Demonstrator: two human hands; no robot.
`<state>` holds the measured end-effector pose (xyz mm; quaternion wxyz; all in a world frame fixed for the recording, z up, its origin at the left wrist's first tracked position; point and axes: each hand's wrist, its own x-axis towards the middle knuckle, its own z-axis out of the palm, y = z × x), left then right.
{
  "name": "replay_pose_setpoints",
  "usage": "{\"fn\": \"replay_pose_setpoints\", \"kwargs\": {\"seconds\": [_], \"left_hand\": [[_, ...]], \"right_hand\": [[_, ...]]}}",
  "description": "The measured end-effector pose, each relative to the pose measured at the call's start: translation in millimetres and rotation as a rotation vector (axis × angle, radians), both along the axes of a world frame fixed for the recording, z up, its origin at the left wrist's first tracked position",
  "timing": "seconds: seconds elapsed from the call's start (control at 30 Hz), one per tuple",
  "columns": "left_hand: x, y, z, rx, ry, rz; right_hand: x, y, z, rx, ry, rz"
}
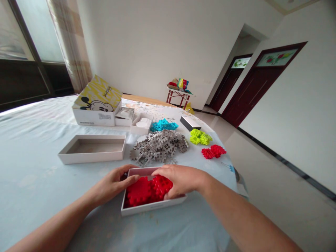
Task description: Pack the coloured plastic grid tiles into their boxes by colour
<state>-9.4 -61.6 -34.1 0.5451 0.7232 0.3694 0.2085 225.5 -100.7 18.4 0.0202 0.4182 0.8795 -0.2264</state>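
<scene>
A shallow white box (154, 207) sits near me on the table, with red interlocking plastic building pieces (139, 191) inside. My left hand (117, 182) grips the box's left end, its thumb over the rim by the red pieces. Reaching in from the right, my right hand (180, 180) curls its fingers around the red pieces at that side; some fingertips are hidden. Just beyond the box lies a heap of grey interlocking pieces (160, 145). Smaller piles of blue pieces (164, 125), yellow-green pieces (201, 137) and loose red pieces (214, 151) surround it.
An open white box lid or tray (91, 159) rests at left. Behind it stand a yellow-and-white cartoon shoebox (96, 117) and two small white boxes (141, 124). A black-and-white box (190, 123) lies at the back right, close to the cloth-covered table's (39, 147) curved edge.
</scene>
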Motion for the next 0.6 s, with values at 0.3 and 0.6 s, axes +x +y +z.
{"fn": "replay_pose_setpoints", "kwargs": {"seconds": [0.3,0.6], "left_hand": [[-1.5,0.5,-3.4,-0.035,-0.012,-0.006],[-0.1,0.8,-6.8,-0.034,-0.038,0.015]], "right_hand": [[13.4,-0.7,8.2,-0.14,0.128,-0.061],[7.9,-7.3,2.5,-0.124,0.25,-0.111]]}}
